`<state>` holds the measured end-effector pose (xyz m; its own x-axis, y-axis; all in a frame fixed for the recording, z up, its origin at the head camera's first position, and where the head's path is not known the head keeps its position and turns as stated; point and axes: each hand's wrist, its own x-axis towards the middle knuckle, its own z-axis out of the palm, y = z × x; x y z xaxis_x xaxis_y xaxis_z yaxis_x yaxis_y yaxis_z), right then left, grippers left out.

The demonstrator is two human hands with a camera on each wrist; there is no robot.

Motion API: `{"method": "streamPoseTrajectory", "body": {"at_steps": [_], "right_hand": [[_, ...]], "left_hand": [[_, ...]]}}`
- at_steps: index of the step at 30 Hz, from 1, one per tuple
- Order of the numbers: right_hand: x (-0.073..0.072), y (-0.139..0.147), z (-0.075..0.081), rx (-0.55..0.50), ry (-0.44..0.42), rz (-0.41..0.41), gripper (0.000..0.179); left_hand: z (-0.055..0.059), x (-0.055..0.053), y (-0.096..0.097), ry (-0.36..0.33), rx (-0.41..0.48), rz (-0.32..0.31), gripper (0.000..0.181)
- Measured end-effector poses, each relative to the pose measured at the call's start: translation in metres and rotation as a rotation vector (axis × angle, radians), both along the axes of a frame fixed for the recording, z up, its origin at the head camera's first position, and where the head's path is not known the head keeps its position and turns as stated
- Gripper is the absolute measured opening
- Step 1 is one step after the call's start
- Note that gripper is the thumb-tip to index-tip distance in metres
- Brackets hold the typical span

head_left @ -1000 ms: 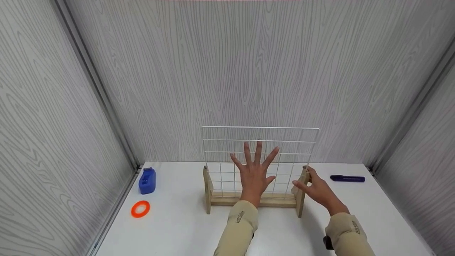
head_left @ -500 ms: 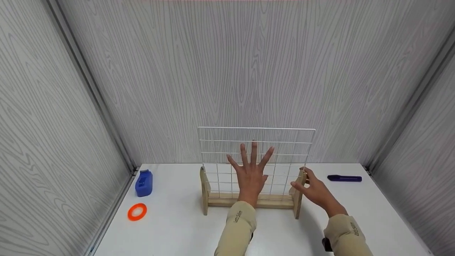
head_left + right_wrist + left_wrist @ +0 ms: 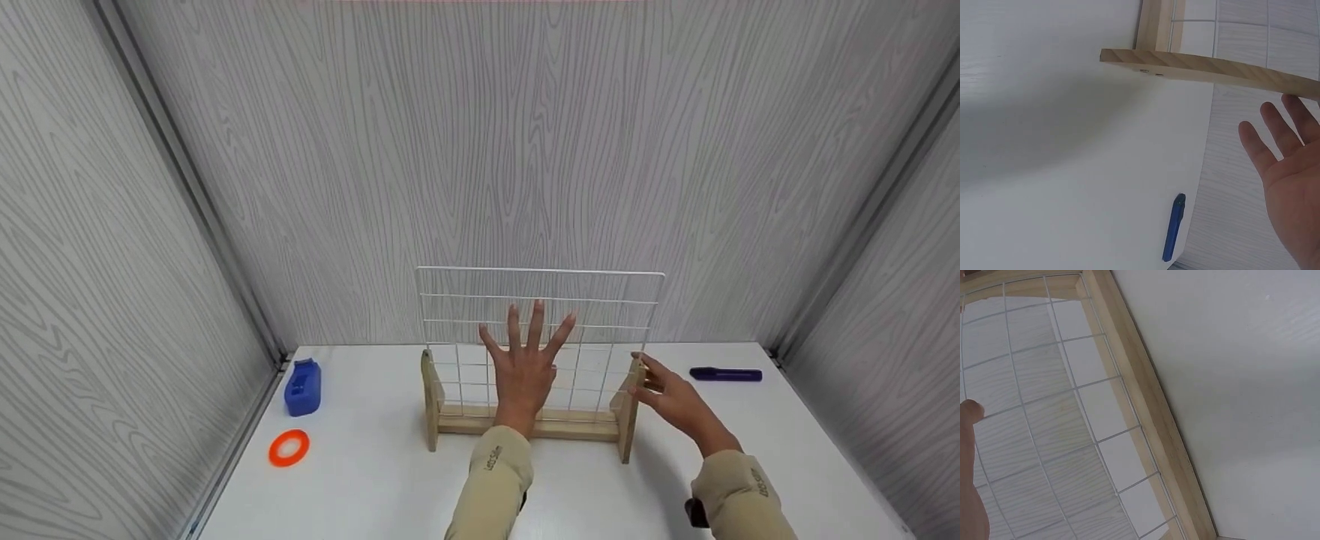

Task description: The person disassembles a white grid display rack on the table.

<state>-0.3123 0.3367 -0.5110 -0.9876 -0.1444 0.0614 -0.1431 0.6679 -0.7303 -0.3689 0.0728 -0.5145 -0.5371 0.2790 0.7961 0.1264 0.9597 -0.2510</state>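
A white wire grid [image 3: 458, 321] stands upright in a wooden stand [image 3: 574, 429] with two side panels. My left hand [image 3: 523, 375] is spread in front of the grid, fingers straight and pointing up. Its thumb [image 3: 972, 410] lies at the wires in the left wrist view. My right hand [image 3: 679, 403] is at the outer side of the right wooden panel [image 3: 628, 431]. In the right wrist view its fingers are nearly straight, and one fingertip [image 3: 1291, 100] touches the panel [image 3: 1202, 64]; the thumb is hidden there.
A blue tape dispenser [image 3: 303, 388] and an orange ring [image 3: 271, 450] lie on the white table [image 3: 360, 480] at the left. A dark blue box cutter [image 3: 725, 374] lies at the right. Grey wood-grain walls [image 3: 480, 150] enclose the table.
The head view has shifted slightly. My left hand has come down a little, its thumb now less visible. The right thumb has moved closer to the wooden panel.
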Motion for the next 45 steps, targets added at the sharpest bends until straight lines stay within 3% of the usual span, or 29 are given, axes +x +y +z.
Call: {"method": "streamPoseTrajectory", "body": {"at_steps": [8,16,28,38,45], "right_hand": [[0.002,0.006,-0.002,-0.026,0.05,0.027,0.058],[0.0,0.008,-0.001,0.003,0.067,0.028,0.057],[0.001,0.007,0.002,0.015,0.084,0.033,0.056],[0.001,0.008,0.003,-0.005,0.06,0.024,0.057],[0.001,0.01,-0.002,0.012,0.047,0.029,0.058]], "left_hand": [[0.0,0.0,-0.004,0.012,-0.001,-0.017,0.112],[0.002,-0.002,-0.008,0.038,0.014,-0.053,0.109],[0.004,-0.002,-0.012,0.026,-0.004,-0.051,0.108],[0.024,-0.005,-0.009,0.04,0.008,-0.105,0.105],[0.028,-0.005,-0.009,0.031,0.006,-0.096,0.101]]}}
